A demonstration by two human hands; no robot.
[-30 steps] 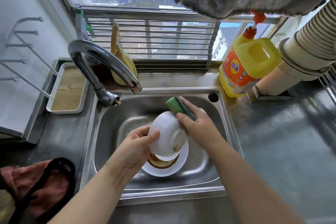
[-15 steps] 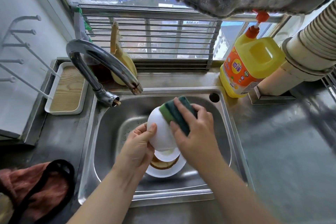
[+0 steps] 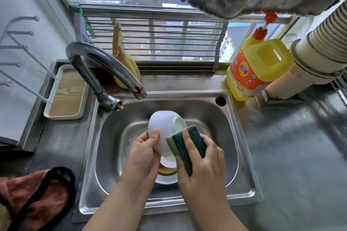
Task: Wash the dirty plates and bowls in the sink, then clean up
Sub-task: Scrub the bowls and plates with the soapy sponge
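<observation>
Pressing sponge to bowl beneath right fingers.

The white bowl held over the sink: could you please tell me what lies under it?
Under the white bowl lies a white plate with brown residue, a smaller white dish stacked on it. Both hands hide the rest.

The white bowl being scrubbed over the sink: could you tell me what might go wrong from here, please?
1. The left hand grips the white bowl only at its rim while the right hand pushes the sponge against it; if wet, it could slip.
2. A dropped bowl would likely land on the dirty dishes stacked directly beneath in the sink and chip.
</observation>
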